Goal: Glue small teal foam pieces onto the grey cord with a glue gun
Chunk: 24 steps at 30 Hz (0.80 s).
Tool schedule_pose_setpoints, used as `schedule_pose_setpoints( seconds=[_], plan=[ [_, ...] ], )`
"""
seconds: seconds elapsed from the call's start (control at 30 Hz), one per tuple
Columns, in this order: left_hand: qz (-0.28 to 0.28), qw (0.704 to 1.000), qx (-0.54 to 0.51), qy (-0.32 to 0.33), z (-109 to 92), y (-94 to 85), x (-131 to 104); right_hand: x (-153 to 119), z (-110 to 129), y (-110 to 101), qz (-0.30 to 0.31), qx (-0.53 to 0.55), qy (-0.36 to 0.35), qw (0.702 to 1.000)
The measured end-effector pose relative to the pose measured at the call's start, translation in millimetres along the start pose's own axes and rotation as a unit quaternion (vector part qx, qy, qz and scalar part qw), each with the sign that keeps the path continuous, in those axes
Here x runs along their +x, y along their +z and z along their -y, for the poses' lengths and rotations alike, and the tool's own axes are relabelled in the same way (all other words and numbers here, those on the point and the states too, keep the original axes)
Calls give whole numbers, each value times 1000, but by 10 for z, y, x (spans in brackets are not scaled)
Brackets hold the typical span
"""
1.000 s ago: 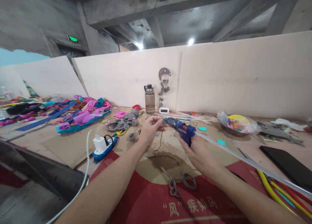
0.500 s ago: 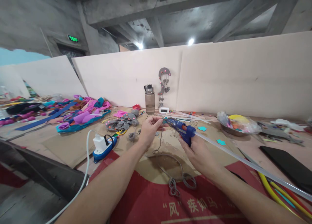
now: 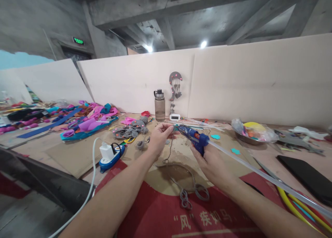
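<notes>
My right hand (image 3: 207,158) is wrapped round the handle of a blue hot glue gun (image 3: 195,137), with a long clear glue stick (image 3: 241,159) running out of its back. Its nozzle points left, close to the fingertips of my left hand (image 3: 161,136). Those fingers pinch a small teal piece (image 3: 176,128), mostly hidden by fingers and nozzle. Below them hangs a grey cord (image 3: 170,150), which trails in loops over the cardboard. Two teal flower-like cutouts, one nearer the gun (image 3: 215,136) and one further right (image 3: 235,151), lie on the table.
A blue power strip (image 3: 111,160) with a white plug stands left of my arm. Grey felt pieces (image 3: 129,130), a water bottle (image 3: 160,108) and a small white clock (image 3: 174,117) sit further back. At right are a metal bowl (image 3: 250,139), scissors (image 3: 267,170) and a black phone (image 3: 306,177).
</notes>
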State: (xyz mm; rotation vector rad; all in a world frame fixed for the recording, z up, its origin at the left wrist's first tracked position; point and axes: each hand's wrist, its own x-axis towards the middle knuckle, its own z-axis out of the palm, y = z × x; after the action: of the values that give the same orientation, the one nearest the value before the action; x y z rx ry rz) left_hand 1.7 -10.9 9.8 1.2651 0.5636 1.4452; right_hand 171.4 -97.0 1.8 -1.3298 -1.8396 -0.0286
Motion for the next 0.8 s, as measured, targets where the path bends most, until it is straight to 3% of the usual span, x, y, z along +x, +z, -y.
schedule_pose_setpoints(
  seconds=[0.8],
  plan=[
    [7, 1000, 1, 2, 3, -9, -1, 4, 29, -33, -10, -11, 20, 1000]
  ],
)
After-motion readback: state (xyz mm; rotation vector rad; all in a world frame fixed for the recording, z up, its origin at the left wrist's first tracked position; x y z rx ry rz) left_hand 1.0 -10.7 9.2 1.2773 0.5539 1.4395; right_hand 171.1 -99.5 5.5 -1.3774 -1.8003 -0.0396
